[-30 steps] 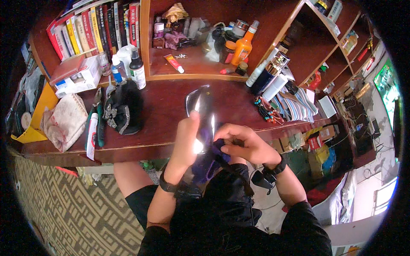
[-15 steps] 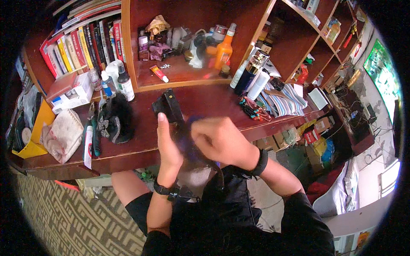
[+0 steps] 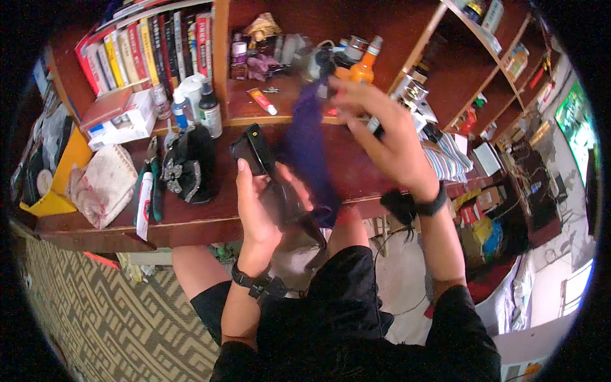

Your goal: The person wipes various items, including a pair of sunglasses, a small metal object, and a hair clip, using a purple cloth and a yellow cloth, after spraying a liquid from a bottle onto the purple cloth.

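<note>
So your left hand (image 3: pixel 258 204) is wrapped around a small black case (image 3: pixel 252 149), fingers closed on it, holding it just above the front edge of the wooden desk (image 3: pixel 191 219). A dark purple cloth (image 3: pixel 309 149) runs from that case up toward one o'clock, where your right hand (image 3: pixel 385 130) pinches its top end and lifts it. The two hands are well apart, joined only by the stretched cloth. At nine o'clock from the case sits a black pouch with a silver bow (image 3: pixel 184 169), and just beyond it a pair of green-handled pliers (image 3: pixel 153 175) beside a white tube (image 3: pixel 144 204). Farther out at nine o'clock lies a stained white rag (image 3: pixel 102 184). At eleven o'clock stand small bottles (image 3: pixel 194 105), with a row of books (image 3: pixel 149 48) above them. An orange bottle (image 3: pixel 363 67) stands on the shelf right behind your right fingers.
</note>
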`<state>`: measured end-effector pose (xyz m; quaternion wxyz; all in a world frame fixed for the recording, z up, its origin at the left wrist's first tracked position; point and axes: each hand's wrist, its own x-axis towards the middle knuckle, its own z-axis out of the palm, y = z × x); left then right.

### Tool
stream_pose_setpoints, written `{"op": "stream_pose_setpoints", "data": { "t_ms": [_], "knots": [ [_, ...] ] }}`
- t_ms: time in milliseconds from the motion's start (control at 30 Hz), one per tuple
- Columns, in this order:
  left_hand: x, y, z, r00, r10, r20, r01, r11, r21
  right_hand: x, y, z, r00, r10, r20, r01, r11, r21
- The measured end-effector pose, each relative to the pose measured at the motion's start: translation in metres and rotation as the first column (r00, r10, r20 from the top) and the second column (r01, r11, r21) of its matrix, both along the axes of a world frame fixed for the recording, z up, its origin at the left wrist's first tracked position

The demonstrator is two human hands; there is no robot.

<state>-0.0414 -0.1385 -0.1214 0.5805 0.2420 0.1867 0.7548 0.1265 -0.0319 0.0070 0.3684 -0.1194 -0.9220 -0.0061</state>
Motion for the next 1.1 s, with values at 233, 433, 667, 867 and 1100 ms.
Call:
{"op": "stream_pose_setpoints", "data": {
  "t_ms": [233, 433, 667, 867, 1100],
  "knots": [
    [-0.002, 0.007, -0.004, 0.994, -0.037, 0.106, 0.028, 0.996, 0.088, 0.012, -0.070, -0.048, 0.971, 0.235, 0.030, -0.186, 0.835, -0.518],
    [0.015, 0.006, -0.011, 0.941, 0.329, -0.083, -0.336, 0.936, -0.107, -0.020, -0.069, -0.083, 0.976, 0.044, -0.215, -0.136, 0.890, -0.435],
    [0.024, 0.006, -0.015, 0.887, 0.332, -0.322, -0.340, 0.940, 0.032, -0.012, -0.065, -0.093, 0.967, -0.058, -0.249, -0.111, 0.782, -0.613],
    [0.034, 0.008, -0.013, 0.694, 0.380, -0.612, -0.314, 0.924, 0.218, 0.011, -0.065, -0.102, 0.942, -0.067, -0.329, -0.166, 0.760, -0.629],
    [0.025, 0.011, -0.005, 0.436, 0.342, -0.832, -0.004, 0.926, 0.379, 0.039, -0.085, -0.106, 0.983, -0.093, -0.160, -0.010, 0.836, -0.548]
  ]
}}
